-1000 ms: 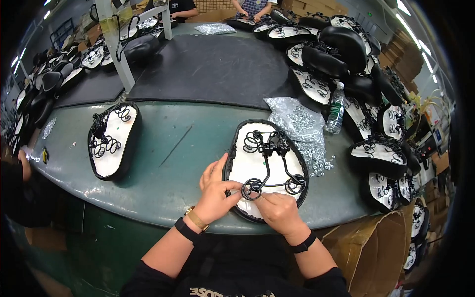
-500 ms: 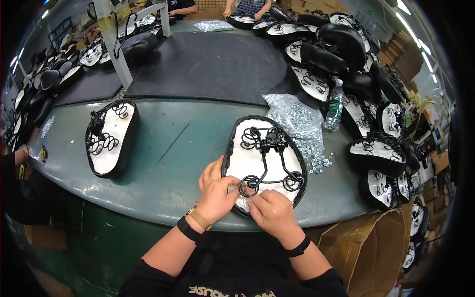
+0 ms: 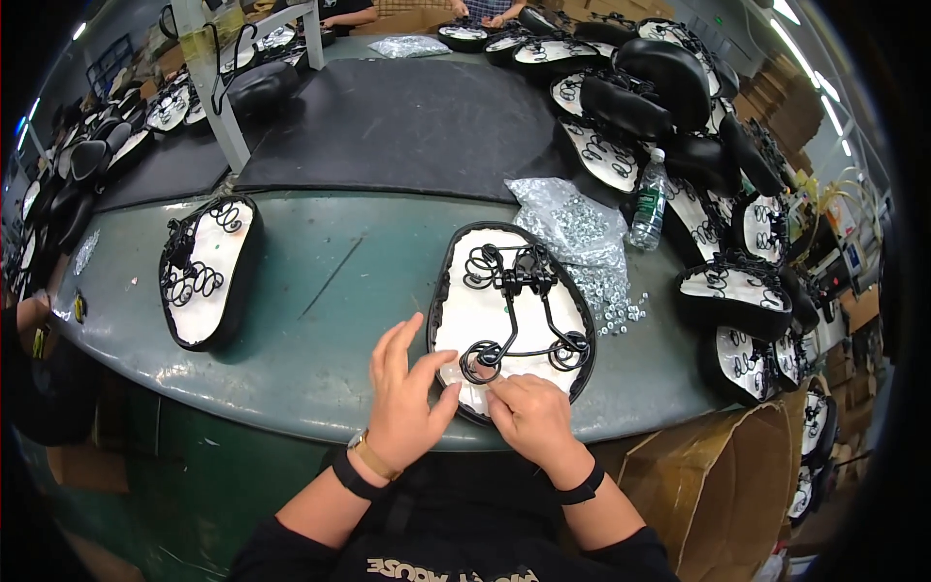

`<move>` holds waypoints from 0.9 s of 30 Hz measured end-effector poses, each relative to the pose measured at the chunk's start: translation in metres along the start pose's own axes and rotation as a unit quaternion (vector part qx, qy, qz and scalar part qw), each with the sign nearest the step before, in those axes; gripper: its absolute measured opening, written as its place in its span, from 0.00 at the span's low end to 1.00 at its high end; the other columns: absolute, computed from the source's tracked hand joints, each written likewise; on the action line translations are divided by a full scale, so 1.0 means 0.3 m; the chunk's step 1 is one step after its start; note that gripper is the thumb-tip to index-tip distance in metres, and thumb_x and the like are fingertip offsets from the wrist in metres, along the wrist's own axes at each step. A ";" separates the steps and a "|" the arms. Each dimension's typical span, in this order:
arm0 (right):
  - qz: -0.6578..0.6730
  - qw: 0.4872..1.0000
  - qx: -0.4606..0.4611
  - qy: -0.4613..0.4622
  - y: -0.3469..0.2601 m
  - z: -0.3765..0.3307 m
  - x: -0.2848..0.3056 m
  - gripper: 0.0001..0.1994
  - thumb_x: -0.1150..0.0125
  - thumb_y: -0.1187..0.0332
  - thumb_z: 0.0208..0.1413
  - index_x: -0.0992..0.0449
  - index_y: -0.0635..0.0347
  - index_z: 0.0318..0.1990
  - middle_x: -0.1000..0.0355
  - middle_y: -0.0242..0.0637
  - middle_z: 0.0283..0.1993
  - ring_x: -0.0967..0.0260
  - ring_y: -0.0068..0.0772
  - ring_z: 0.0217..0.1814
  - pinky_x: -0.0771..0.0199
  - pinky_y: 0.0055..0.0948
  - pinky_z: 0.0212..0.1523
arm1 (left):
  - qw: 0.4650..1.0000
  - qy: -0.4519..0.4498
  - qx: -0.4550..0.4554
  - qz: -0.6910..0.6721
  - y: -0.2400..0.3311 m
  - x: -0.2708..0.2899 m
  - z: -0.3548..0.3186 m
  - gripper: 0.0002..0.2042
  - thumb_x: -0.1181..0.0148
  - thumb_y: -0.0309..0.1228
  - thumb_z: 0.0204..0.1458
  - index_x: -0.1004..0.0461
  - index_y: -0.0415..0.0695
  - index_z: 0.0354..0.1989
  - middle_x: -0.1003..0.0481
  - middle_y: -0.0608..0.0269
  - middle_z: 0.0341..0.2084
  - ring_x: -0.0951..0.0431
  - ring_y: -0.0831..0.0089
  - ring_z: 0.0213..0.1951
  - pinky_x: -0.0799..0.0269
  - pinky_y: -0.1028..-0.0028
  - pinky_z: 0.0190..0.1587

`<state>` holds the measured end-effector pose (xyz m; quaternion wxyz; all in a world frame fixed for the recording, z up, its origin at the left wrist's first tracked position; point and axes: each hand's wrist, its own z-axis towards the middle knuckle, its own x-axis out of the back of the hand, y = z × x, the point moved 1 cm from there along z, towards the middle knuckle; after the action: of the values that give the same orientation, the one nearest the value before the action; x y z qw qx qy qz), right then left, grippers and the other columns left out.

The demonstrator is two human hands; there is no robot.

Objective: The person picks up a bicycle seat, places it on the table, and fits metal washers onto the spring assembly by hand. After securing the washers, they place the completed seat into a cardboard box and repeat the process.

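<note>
A saddle (image 3: 464,328) lies upside down before me, its white underside up inside a black rim. Fixed on it is a black wire frame (image 3: 508,337) with coil springs. Fingers curled, my right hand (image 3: 534,415) is closed at the near left coil spring (image 3: 480,362), one fingertip showing by the coil. What it pinches, if anything, is hidden. My left hand (image 3: 402,400) hovers just left of that spring with fingers spread and nothing in it. A second upturned saddle (image 3: 215,281) rests on the bench to the left.
Beyond the saddle, a clear plastic bag (image 3: 572,221) of small nuts spills loose nuts (image 3: 619,310). A water bottle (image 3: 649,204) stands beside it. Piled saddles (image 3: 734,291) line the right side. A cardboard box (image 3: 713,480) sits below the bench's right edge. Other people work at the far side.
My left hand has let go of the near left spring and drawn back to the left, its fingers opening. My right hand stays at the spring. The whole view has shifted slightly.
</note>
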<state>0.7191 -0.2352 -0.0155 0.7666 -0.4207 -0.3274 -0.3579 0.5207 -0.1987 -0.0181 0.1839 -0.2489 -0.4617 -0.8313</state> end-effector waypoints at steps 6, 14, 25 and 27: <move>-0.017 1.000 0.012 -0.015 0.002 -0.002 0.004 0.23 0.33 0.72 0.53 0.17 0.50 0.58 0.30 0.33 0.23 0.27 0.39 0.28 0.28 0.39 0.30 | 0.974 -0.027 -0.112 0.193 0.081 0.006 -0.048 0.25 0.27 0.42 0.45 0.18 0.48 0.53 0.38 0.50 0.72 0.41 0.53 0.72 0.52 0.37 0.73; 0.005 1.000 -0.014 0.018 -0.013 -0.002 0.008 0.15 0.34 0.74 0.54 0.16 0.57 0.49 0.26 0.37 0.26 0.26 0.42 0.29 0.28 0.40 0.30 | 0.949 -0.093 -0.141 0.268 0.120 0.005 -0.010 0.35 0.29 0.55 0.43 0.19 0.39 0.53 0.37 0.50 0.72 0.43 0.61 0.75 0.56 0.33 0.74; 0.048 0.998 -0.031 -0.039 -0.003 0.018 0.021 0.07 0.34 0.73 0.54 0.17 0.60 0.40 0.25 0.40 0.27 0.25 0.47 0.31 0.26 0.43 0.32 | 0.941 -0.113 -0.131 0.293 0.137 0.003 -0.011 0.39 0.21 0.50 0.34 0.21 0.38 0.55 0.34 0.49 0.70 0.42 0.59 0.75 0.54 0.31 0.74; 0.034 0.999 -0.034 -0.005 0.005 0.004 0.008 0.13 0.36 0.71 0.54 0.16 0.54 0.47 0.25 0.35 0.26 0.25 0.45 0.28 0.25 0.43 0.32 | 0.936 -0.113 -0.139 0.304 0.141 0.003 -0.007 0.41 0.19 0.46 0.30 0.21 0.42 0.58 0.33 0.50 0.68 0.39 0.57 0.72 0.53 0.31 0.72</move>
<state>0.7215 -0.2342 -0.0135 0.7621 -0.4590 -0.3042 -0.3405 0.5421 -0.2221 0.0099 0.3374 -0.4931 -0.2614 -0.7581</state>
